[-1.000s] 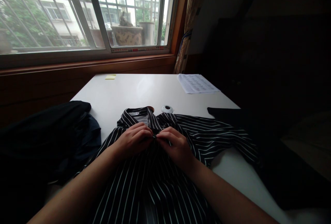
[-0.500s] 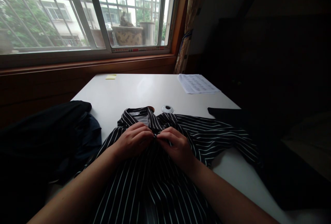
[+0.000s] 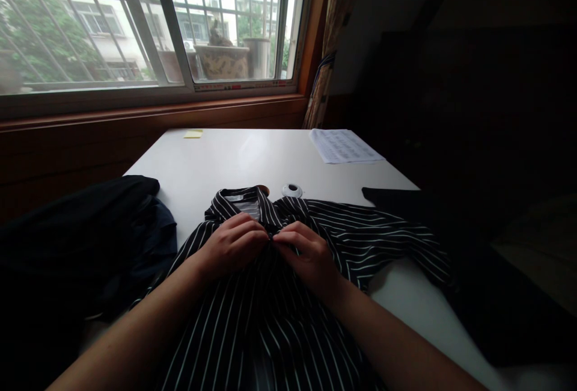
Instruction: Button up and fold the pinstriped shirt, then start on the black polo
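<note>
A black shirt with white stripes [image 3: 238,313] lies spread out with its collar at the far end and one sleeve stretched to the right. Just below the collar, my left hand [image 3: 237,240] pinches the shirt's front edge. My right hand [image 3: 309,252] faces it from the other side, thumb and forefinger closed on the same front part. The fingertips of both hands nearly meet there. A button may sit between them, but it is too small and dark to make out.
Dark clothes [image 3: 135,222] are heaped on the left of the white table [image 3: 252,156], and dark cloth [image 3: 392,197] lies at the right. Farther back are printed sheets [image 3: 345,146] and a yellow sticky note [image 3: 193,134]. A small round white object [image 3: 292,190] sits beyond the collar.
Both hands stay at the same spot on the shirt front. Only the fingertips and the pinched cloth between them have shifted slightly; the shirt is otherwise still.
</note>
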Available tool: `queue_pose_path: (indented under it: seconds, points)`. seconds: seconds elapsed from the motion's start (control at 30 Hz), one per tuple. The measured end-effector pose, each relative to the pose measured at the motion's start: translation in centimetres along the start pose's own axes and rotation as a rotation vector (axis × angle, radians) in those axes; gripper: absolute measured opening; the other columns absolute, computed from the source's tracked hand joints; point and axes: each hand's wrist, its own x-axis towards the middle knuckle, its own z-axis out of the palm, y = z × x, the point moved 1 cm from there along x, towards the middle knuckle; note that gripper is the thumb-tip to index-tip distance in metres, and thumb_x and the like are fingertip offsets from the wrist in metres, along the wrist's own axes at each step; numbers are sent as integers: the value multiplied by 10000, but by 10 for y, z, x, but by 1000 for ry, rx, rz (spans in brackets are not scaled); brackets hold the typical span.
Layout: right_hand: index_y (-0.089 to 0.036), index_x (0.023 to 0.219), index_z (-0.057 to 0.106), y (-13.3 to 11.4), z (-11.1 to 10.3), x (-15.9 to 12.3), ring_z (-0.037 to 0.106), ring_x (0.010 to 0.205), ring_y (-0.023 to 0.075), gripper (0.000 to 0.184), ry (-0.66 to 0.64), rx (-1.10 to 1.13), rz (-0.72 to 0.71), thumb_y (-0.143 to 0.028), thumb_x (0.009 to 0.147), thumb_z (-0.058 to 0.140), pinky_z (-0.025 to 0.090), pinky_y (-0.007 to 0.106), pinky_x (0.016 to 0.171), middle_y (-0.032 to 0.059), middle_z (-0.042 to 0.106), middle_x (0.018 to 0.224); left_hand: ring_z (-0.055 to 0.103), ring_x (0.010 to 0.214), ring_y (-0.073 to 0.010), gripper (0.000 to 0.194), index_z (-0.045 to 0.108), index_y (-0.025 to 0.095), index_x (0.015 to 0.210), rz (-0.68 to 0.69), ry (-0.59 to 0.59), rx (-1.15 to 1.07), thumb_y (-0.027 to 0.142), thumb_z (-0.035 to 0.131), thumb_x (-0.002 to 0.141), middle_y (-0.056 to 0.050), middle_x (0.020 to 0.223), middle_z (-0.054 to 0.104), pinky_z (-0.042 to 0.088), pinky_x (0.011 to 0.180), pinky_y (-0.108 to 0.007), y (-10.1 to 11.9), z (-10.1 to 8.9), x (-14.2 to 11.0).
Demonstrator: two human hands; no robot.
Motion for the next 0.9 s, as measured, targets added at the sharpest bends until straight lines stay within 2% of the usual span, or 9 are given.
queue_pose_path:
  seconds: [0.2, 0.3, 0.43, 0.6, 0.9]
  points:
    - [-240, 980, 687, -2, 0, 1, 646, 857, 173, 98, -19, 13, 34, -185, 925, 628, 547, 320, 786, 36, 665, 905, 619, 861, -180, 111, 591, 173, 1031, 0, -2, 20, 138, 595, 925, -64, 932, 701, 550, 794, -355, 2, -2, 2]
    - [-232, 916, 681, -2, -2, 4, 640, 826, 174, 74, -16, 40, 116, -215, 935, 611, 528, 323, 781, 29, 664, 869, 618, 872, -186, 121, 594, 167, 1048, 21, -12, 14, 136, 591, 932, -70, 945, 703, 550, 793, -358, 4, -3, 4]
    - [-213, 828, 674, 2, -5, 7, 623, 750, 160, 140, -11, 108, 245, -263, 940, 606, 496, 306, 734, 10, 655, 791, 622, 892, -194, 129, 600, 162, 1067, 65, -51, 35, 141, 585, 941, -75, 974, 707, 546, 814, -373, 5, -3, 5]
    - [-203, 824, 684, 8, -6, 6, 612, 736, 148, 153, -101, 216, 374, -314, 919, 638, 479, 282, 716, -3, 652, 773, 621, 890, -195, 159, 596, 158, 1094, 94, -78, 70, 134, 598, 937, -70, 982, 709, 542, 818, -386, 3, -3, 3]
    - [-193, 873, 689, 13, -6, 5, 606, 716, 145, 181, -210, 426, 570, -374, 873, 681, 484, 275, 683, -6, 649, 761, 640, 871, -174, 136, 616, 185, 1066, 144, -43, 93, 148, 616, 935, -46, 940, 710, 557, 798, -369, 4, -6, 6]
